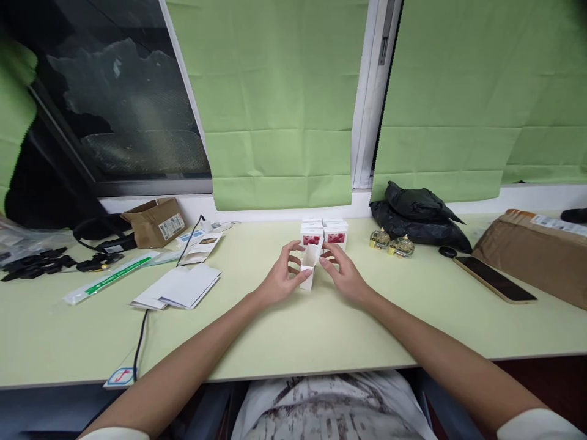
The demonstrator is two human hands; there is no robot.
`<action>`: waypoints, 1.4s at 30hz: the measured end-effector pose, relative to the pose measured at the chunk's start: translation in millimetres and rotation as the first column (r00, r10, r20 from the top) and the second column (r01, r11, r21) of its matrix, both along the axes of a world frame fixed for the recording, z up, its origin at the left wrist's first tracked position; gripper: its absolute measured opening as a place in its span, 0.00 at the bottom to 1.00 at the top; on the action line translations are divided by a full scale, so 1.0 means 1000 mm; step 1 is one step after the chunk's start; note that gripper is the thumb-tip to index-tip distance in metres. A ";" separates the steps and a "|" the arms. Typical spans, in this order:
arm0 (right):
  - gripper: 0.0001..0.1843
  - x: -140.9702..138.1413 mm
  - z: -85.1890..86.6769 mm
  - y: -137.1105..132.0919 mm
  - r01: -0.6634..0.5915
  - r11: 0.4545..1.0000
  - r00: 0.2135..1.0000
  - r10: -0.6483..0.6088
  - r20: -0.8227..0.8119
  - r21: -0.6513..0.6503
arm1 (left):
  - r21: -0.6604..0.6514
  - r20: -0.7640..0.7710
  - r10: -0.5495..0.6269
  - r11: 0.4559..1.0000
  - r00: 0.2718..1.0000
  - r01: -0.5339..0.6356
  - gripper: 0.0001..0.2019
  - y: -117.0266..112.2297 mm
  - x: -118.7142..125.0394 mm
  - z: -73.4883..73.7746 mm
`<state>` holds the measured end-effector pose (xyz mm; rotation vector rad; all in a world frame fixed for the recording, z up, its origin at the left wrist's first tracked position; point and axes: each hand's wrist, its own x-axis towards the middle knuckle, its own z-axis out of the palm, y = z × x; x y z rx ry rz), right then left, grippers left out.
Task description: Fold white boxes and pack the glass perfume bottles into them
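Holding open-topped box (310,259); table edge (316,372) well apart.

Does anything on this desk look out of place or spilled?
I see no spill. One untidy spot, at left: the folded white cards lie askew, overlapping, on top of the black cable, which emerges beneath them toward the desk's near edge.

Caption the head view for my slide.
The left hand holds an open white box, the right hand close beside it, with printed boxes behind and two glass bottles to the right.
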<state>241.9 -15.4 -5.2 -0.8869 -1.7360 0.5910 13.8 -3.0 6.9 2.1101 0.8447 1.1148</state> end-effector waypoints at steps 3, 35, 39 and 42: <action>0.32 0.000 -0.001 -0.002 -0.077 0.996 0.997 0.077 -0.002 -0.035 | -0.018 0.001 -0.030 0.999 1.000 0.031 0.43 -0.003 0.001 0.004; 0.37 -0.003 -0.003 -0.002 -0.110 0.986 0.993 0.105 -0.047 -0.124 | -0.039 -0.023 -0.064 0.997 0.998 0.063 0.44 0.005 -0.001 -0.003; 0.40 0.001 -0.006 0.006 0.052 0.996 0.998 -0.054 -0.035 -0.066 | -0.058 0.002 -0.102 0.993 0.995 0.102 0.34 0.002 0.001 -0.001; 0.34 0.006 -0.008 0.012 0.140 0.990 0.990 -0.140 -0.026 -0.010 | -0.062 -0.018 -0.028 0.998 0.999 0.027 0.28 0.004 0.000 -0.002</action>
